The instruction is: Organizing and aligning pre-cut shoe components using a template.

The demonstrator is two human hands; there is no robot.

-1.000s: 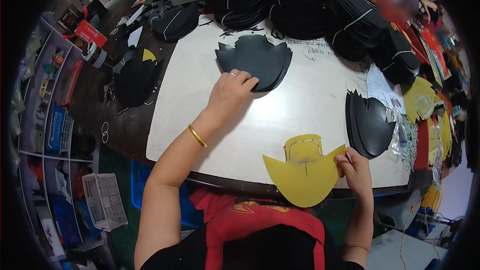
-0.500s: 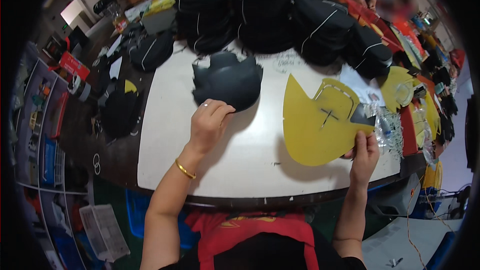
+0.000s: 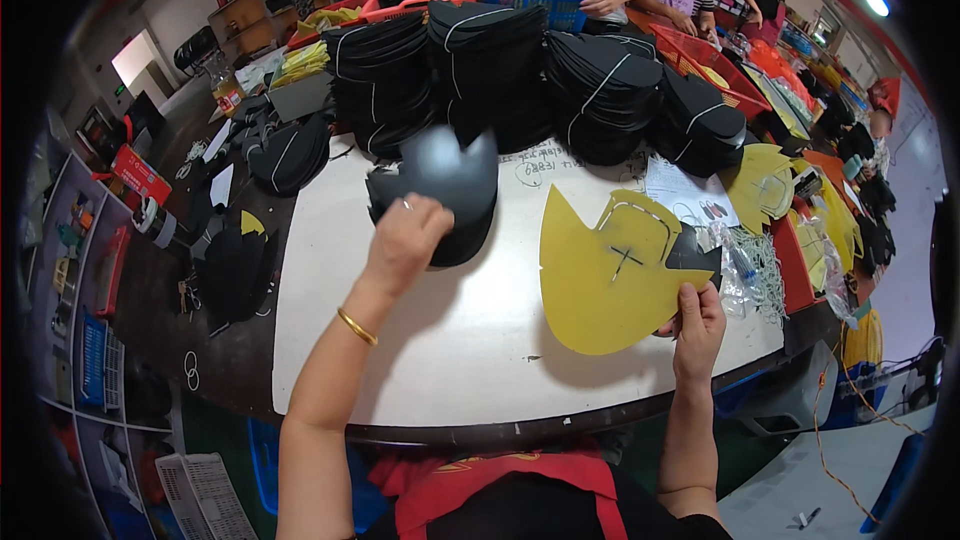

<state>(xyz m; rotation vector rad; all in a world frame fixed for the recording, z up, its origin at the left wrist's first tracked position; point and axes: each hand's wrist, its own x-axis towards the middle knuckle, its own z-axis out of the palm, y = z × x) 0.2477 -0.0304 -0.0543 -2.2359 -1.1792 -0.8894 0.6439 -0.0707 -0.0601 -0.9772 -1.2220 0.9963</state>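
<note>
My left hand (image 3: pixel 408 245) pinches the near edge of a smooth black cut piece (image 3: pixel 435 165) with pointed tabs, blurred by motion. That piece tilts up off a small stack of black pieces (image 3: pixel 478 230) lying on a white board (image 3: pixel 460 340). Off to the right, my right hand (image 3: pixel 694 325) grips a flat yellow template (image 3: pixel 590 300) by its right corner, thumb on top. The template has a curved slot and a cross mark. Behind its right side shows part of another black piece (image 3: pixel 692 250), seemingly held with it; most of it is hidden.
Tall string-tied bundles of black pieces (image 3: pixel 490 65) line the board's far side. Behind them stand a blue basket (image 3: pixel 545 8) and a red basket (image 3: pixel 705 70). Co-workers (image 3: pixel 680 5) are at the back right. Plastic bags (image 3: pixel 735 265) and white strings (image 3: pixel 765 285) lie at right.
My left hand has raised the top black piece from the stack, swinging its far side up. The yellow template sits slightly further left and lower in the picture, as the head view has tilted up.
</note>
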